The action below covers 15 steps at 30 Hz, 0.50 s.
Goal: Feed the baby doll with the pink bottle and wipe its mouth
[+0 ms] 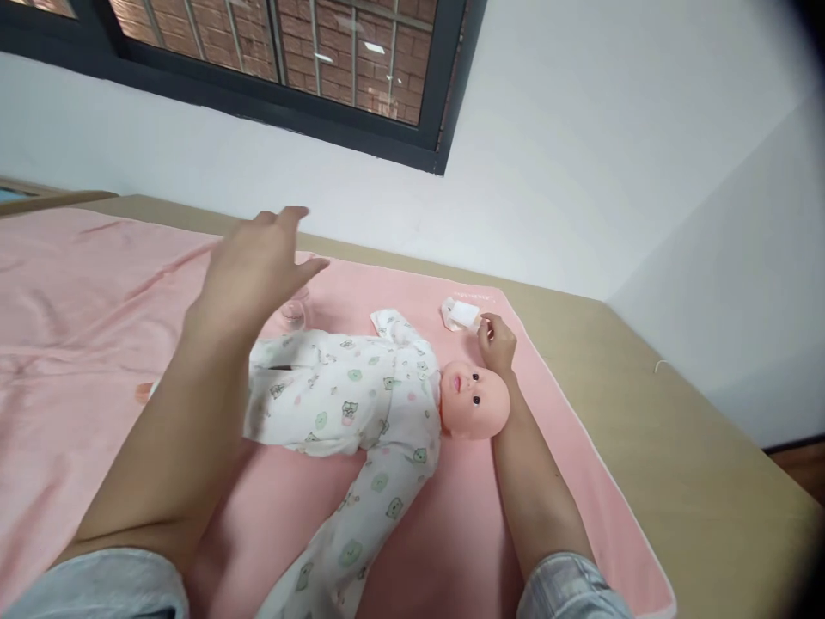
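A baby doll point(475, 400) in a white onesie point(348, 387) with green and pink prints lies on its back, its head towards the right. My left hand point(254, 262) is raised above the doll's leg end, fingers apart and holding nothing. Partly hidden behind it is a clear container point(295, 311). Beyond the doll's head, my right hand point(496, 342) has its fingers pinched together at the edge of a small white packet point(462, 315) in crumpled wrapping. What lies between those fingertips is too small to make out. My right forearm passes close beside the doll's head.
Under the doll a pink blanket point(83, 327) covers much of the wooden surface point(644, 404). A white wall point(534, 172) rises behind it, with a dark-framed barred window point(348, 60) above. The surface's right edge runs along another stretch of wall.
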Tool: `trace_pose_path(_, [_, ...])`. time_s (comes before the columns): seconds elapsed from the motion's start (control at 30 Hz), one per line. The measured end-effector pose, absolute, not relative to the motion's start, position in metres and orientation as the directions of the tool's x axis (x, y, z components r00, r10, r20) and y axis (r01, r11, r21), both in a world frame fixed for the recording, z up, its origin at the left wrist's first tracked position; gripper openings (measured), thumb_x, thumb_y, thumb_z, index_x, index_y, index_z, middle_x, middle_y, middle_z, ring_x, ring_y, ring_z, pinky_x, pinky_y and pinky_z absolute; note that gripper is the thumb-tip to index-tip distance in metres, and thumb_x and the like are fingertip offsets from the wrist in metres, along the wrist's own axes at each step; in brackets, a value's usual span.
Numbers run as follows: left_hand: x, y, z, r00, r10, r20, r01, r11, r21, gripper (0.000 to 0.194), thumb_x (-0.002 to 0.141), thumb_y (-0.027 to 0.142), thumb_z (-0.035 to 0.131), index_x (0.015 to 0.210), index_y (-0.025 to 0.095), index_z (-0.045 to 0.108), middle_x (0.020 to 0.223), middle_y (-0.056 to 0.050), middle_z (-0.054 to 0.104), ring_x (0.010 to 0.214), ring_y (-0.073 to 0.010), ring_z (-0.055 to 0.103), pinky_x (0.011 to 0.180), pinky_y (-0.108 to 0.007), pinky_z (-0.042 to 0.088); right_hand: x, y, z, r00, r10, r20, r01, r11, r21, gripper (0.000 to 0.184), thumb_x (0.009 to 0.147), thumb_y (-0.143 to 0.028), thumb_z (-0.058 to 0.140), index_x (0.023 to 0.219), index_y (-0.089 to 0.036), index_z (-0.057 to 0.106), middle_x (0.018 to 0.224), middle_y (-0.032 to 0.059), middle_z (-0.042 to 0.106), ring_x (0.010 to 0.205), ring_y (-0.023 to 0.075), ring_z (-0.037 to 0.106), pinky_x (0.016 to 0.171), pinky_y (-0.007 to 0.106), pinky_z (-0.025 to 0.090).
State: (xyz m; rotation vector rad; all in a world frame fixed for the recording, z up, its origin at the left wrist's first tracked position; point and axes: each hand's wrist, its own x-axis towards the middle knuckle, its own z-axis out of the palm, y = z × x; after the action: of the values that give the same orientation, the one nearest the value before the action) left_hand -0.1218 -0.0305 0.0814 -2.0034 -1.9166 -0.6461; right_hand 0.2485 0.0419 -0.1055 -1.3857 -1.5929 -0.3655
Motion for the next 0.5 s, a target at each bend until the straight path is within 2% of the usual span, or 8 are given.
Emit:
trace_pose_path(0.07, [-0.086, -0.036, 0.081, 0.121, 0.862, 0.492, 0.982, -0.176, 0.069, 0.054, 0.094, 0.042, 0.053, 0.142, 0.020, 0.041, 0.123, -0.013, 0.060, 0.110, -0.0316, 0.059, 0.091, -0.039, 0.048, 0.248, 0.043, -0.110, 0.070, 0.604, 0.794, 0.891, 0.321, -0.322, 0.034, 0.092, -0.033, 0.038, 0.099, -0.016, 0.066, 0.066, 0.0021, 0.063, 0.057, 0.0124, 0.052, 0.060, 0.024, 0.038])
trace_pose_path(0.17, [-0.037, -0.023, 0.069, 0.328, 0.869, 0.372, 0.921, -0.381, 0.080, 0.046, 0.091, 0.036, 0.056, 0.134, 0.021, 0.051, 0.123, -0.008, 0.062, 0.111, -0.0275, 0.059, 0.091, -0.034, 0.046, 0.246, 0.042, -0.114, 0.038, 0.628, 0.777, 0.885, 0.340, -0.318, 0.033, 0.092, -0.032, 0.038, 0.099, -0.016, 0.066, 0.064, 0.0014, 0.062, 0.056, 0.0121, 0.051, 0.060, 0.024, 0.037])
trace_pose_path(0.3, [0.021, 0.005, 0.046, 0.642, 0.763, 0.074, 0.733, -0.640, 0.233, 0.037, 0.088, 0.041, 0.055, 0.117, 0.021, 0.065, 0.114, -0.004, 0.068, 0.101, -0.0226, 0.063, 0.084, -0.028, 0.047, 0.243, 0.040, -0.114, 0.015, 0.669, 0.743, 0.869, 0.359, -0.341, 0.033, 0.092, -0.033, 0.037, 0.100, -0.017, 0.065, 0.065, 0.0017, 0.061, 0.057, 0.0128, 0.052, 0.062, 0.024, 0.038])
trace_pose_path(0.37, [0.047, 0.015, 0.036, 0.678, 0.730, -0.083, 0.723, -0.642, 0.255, 0.038, 0.091, 0.040, 0.050, 0.117, 0.018, 0.065, 0.113, -0.008, 0.068, 0.100, -0.0239, 0.064, 0.085, -0.029, 0.047, 0.241, 0.040, -0.113, 0.006, 0.694, 0.720, 0.862, 0.362, -0.356, 0.033, 0.092, -0.034, 0.037, 0.101, -0.017, 0.064, 0.066, 0.0019, 0.061, 0.060, 0.0135, 0.052, 0.064, 0.024, 0.039])
trace_pose_path(0.5, [0.083, 0.029, 0.024, 0.618, 0.725, -0.303, 0.786, -0.569, 0.241, 0.048, 0.094, 0.042, 0.041, 0.116, 0.005, 0.064, 0.103, -0.018, 0.069, 0.089, -0.0286, 0.067, 0.084, -0.036, 0.049, 0.238, 0.039, -0.111, -0.011, 0.755, 0.655, 0.860, 0.342, -0.380, 0.028, 0.090, -0.030, 0.041, 0.101, -0.018, 0.064, 0.071, 0.0030, 0.063, 0.066, 0.0155, 0.055, 0.064, 0.025, 0.038])
